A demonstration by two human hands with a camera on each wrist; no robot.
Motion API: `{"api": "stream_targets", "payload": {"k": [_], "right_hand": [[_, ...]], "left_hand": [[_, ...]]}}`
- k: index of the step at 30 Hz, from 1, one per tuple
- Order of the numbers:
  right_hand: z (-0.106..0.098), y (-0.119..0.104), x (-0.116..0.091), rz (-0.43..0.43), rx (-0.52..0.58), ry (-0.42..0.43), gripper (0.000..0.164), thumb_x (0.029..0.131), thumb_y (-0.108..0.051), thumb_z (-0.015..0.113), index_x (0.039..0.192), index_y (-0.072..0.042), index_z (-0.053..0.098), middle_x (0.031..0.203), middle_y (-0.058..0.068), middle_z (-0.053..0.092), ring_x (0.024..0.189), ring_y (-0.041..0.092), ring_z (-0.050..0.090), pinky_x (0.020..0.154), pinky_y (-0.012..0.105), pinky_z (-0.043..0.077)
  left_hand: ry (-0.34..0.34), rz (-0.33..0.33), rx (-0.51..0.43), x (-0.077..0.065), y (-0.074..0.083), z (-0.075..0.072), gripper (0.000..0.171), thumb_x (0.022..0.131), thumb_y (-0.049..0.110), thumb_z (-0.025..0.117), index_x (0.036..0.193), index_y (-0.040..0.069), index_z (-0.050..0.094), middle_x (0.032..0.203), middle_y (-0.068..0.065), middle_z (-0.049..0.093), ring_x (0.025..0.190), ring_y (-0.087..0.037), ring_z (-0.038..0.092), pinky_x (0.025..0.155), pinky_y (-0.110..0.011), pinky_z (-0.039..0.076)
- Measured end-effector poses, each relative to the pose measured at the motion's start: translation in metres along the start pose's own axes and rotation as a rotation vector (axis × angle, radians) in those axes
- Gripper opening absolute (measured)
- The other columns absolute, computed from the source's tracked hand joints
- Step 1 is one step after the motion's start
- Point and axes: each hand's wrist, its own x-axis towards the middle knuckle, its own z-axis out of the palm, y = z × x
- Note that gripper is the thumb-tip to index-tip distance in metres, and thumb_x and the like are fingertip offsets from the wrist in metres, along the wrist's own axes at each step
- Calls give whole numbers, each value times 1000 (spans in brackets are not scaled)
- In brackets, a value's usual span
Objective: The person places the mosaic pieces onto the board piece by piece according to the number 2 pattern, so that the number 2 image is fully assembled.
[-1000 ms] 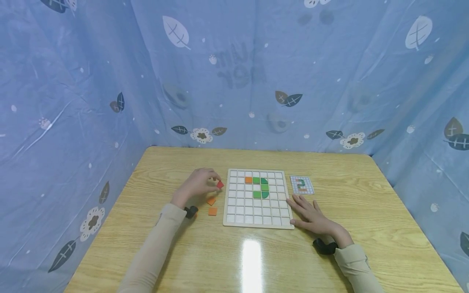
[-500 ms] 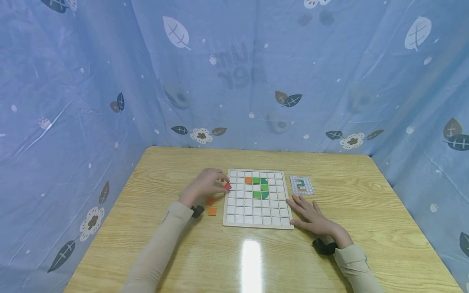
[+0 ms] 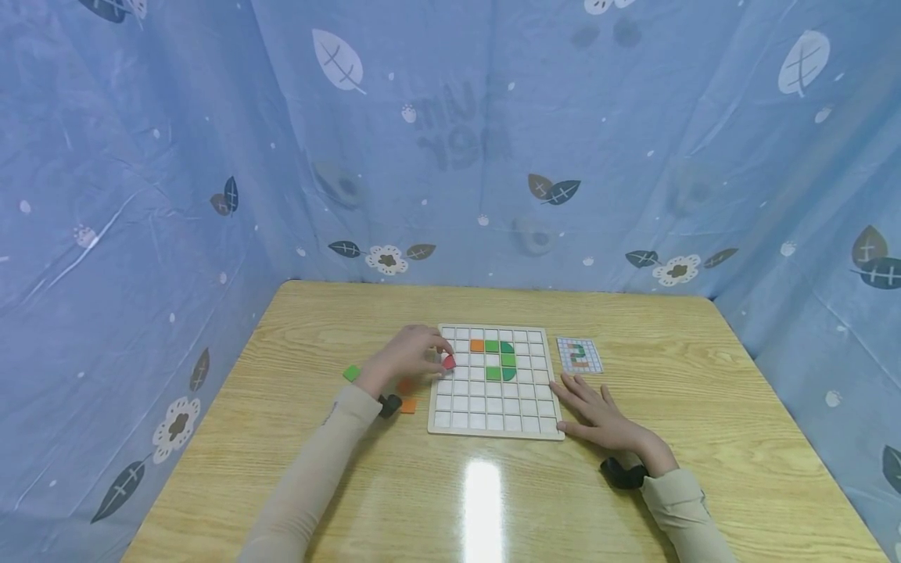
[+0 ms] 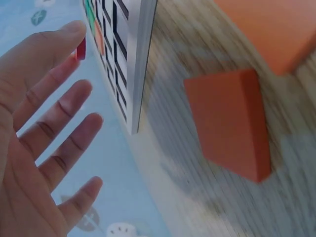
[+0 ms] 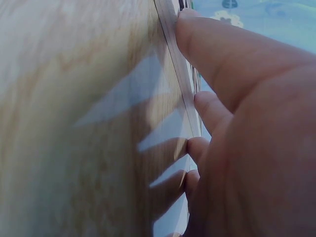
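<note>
My left hand point(image 3: 408, 356) pinches a small red tile point(image 3: 449, 362) between thumb and index finger, over the left columns of a white grid board point(image 3: 461, 422). In the left wrist view the red tile point(image 4: 81, 49) shows only as a sliver at the thumb tip, and the other fingers are spread. On the board, an orange tile point(image 3: 477, 346) and several green tiles point(image 3: 508, 360) form a curved shape. My right hand point(image 3: 601, 416) lies with fingers spread at the board's right edge. Its thumb and fingertips rest along the frame in the right wrist view.
Left of the board lie orange tiles point(image 3: 408, 406), one partly behind my left wrist. A green tile point(image 3: 351, 374) lies further left. A pattern card point(image 3: 580, 356) with a coloured figure on a grid sits right of the board. Blue curtains point(image 3: 450, 156) surround the wooden table point(image 3: 535, 508).
My left hand has moved right with the red tile, from beside the board to over its left columns. The green tile behind it has come into view. My right hand stays put.
</note>
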Motion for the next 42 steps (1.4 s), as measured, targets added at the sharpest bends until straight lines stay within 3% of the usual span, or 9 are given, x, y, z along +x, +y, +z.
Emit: {"api": "stream_targets", "payload": {"k": [4, 11, 22, 26, 31, 42], "right_hand": [[0, 0, 0, 3, 13, 0, 67, 91, -28, 57, 147, -9, 24, 152, 22, 11, 138, 47, 1, 100, 70, -9], [0, 0, 0, 11, 16, -8, 67, 91, -29, 57, 147, -11, 24, 153, 20, 10, 138, 46, 0, 101, 69, -9], [3, 2, 0, -38, -29, 37, 66, 91, -27, 58, 146, -9, 27, 150, 25, 16, 137, 48, 5, 98, 72, -5], [3, 1, 0, -31, -17, 27, 66, 91, -27, 58, 146, -9, 26, 151, 25, 14, 136, 48, 4, 98, 72, -7], [2, 0, -1, -12, -4, 12, 66, 91, -27, 57, 147, -9, 25, 152, 23, 13, 137, 48, 3, 99, 71, -8], [3, 0, -1, -24, -9, 24, 66, 91, -26, 57, 147, -9, 25, 151, 24, 13, 137, 48, 3, 99, 71, -7]], "left_hand": [[-18, 11, 4, 5, 4, 2, 28, 77, 34, 73, 103, 25, 69, 101, 6, 64, 93, -13, 55, 96, -38, 37], [-31, 58, 30, 12, 12, 8, 21, 82, 34, 69, 101, 25, 70, 92, 8, 63, 81, -8, 53, 84, -31, 42], [-76, 72, 16, 20, 16, 14, 25, 81, 39, 69, 104, 28, 69, 96, 10, 63, 88, -10, 54, 93, -41, 38], [-84, 93, 36, 24, 15, 19, 24, 81, 38, 69, 104, 29, 69, 99, 12, 64, 90, -9, 54, 91, -40, 39], [-86, 120, 69, 29, 15, 23, 23, 82, 36, 67, 105, 31, 67, 90, 14, 62, 83, -6, 53, 85, -34, 41], [-122, 71, 76, 35, 20, 25, 26, 83, 35, 67, 109, 33, 66, 86, 16, 60, 84, -5, 52, 91, -36, 37]]}}
